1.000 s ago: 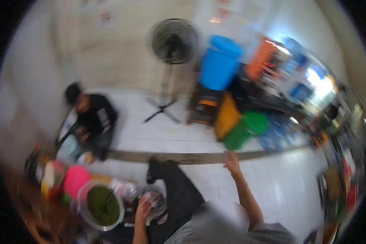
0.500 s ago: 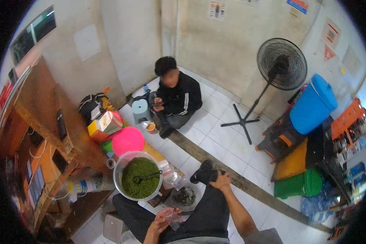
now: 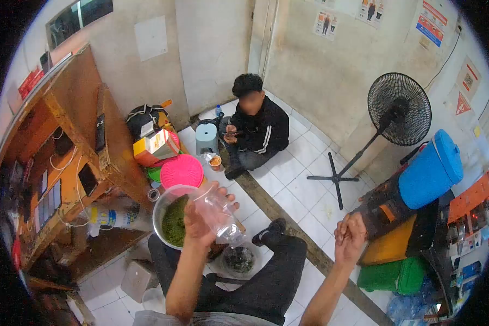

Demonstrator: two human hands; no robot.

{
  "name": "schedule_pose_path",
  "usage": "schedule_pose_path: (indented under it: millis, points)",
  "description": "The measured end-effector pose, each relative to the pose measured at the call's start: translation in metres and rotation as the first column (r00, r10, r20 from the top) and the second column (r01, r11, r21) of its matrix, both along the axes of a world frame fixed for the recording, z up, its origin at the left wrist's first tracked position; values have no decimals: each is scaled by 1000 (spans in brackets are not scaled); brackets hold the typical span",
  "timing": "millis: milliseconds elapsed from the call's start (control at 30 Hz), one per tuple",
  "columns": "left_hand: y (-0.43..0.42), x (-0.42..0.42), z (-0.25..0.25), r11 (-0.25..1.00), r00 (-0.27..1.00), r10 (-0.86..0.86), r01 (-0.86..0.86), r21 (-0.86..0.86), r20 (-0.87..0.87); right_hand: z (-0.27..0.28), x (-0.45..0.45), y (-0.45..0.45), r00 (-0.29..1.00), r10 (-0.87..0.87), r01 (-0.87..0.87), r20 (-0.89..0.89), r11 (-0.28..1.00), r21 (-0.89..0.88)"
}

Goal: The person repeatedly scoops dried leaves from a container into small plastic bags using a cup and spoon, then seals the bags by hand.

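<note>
My left hand (image 3: 200,227) is raised in front of the pot, its fingers curled around a clear plastic bag (image 3: 216,213). Behind it stands a large round pot (image 3: 157,221) of green, grainy food (image 3: 174,221); the hand and bag hide its right side. My right hand (image 3: 350,237) is lifted on the right, fingers folded together, with nothing visible in them. Between my legs sits a clear bowl (image 3: 221,266) with dark contents (image 3: 239,259).
A seated person (image 3: 263,127) is ahead by a small stool (image 3: 206,136) and a cup (image 3: 215,162). A pink lid (image 3: 182,171) lies behind the pot. Wooden shelving (image 3: 108,157) is left; a standing fan (image 3: 399,108), blue bin (image 3: 429,171) and green bin (image 3: 391,275) are right.
My left hand has risen from my lap with the clear plastic, now covering part of the pot. My right hand has left my knee, moved right and closed. The view has shifted.
</note>
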State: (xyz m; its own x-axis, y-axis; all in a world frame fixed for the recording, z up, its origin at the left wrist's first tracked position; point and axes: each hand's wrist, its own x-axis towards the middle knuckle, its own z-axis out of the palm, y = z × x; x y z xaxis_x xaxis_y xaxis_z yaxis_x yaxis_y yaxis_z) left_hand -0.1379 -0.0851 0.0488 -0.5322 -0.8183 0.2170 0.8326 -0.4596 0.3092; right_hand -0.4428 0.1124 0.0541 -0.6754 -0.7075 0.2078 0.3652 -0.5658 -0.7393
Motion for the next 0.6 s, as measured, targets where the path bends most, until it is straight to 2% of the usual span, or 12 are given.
schedule_pose_path:
  millis: [33, 100, 133, 167, 200, 233, 300, 333, 400, 433, 500, 600]
  points:
    - [2, -8, 6, 1000, 1000, 11, -11, -10, -1, 9, 16, -10, 996, 74, -76, 55, 997, 28]
    - [10, -25, 14, 998, 995, -21, 26, 51, -100, 46, 82, -25, 975, 171, -50, -139, 787, 615]
    - [13, -32, 9, 998, 989, -27, 36, 56, -148, 47, 105, -35, 819, 521, -361, -241, 794, 489]
    - [18, -36, 9, 999, 988, -19, 26, 48, -150, 47, 117, -48, 518, 647, -465, -559, 762, 450]
    - [23, -37, 9, 997, 984, -10, 25, 79, -179, 45, 129, -50, 419, 720, -512, -554, 691, 511]
    - [28, -35, 8, 994, 978, 0, 23, 110, -207, 26, 137, -50, 535, 731, -558, -424, 682, 473]
    - [36, -20, -1, 987, 988, 83, -64, 146, -132, 1, 146, -48, 568, 817, -646, -104, 520, 559]
    - [38, -11, -9, 983, 987, 91, -67, 173, -135, -6, 152, -43, 547, 831, -657, -98, 499, 564]
    - [45, 10, -21, 965, 985, 147, -124, 230, -85, -21, 160, -32, 215, 930, -730, -298, 356, 584]
    - [48, 20, -27, 963, 984, 160, -136, 233, -85, -30, 157, -25, 203, 934, -734, -295, 345, 585]
    - [52, 38, -39, 959, 974, 174, -133, 250, -147, -51, 131, -8, 590, 807, -618, 12, 442, 650]
    - [51, 50, -46, 955, 976, 214, -201, 221, -37, -77, 86, 15, 815, 579, -486, 40, 643, 592]
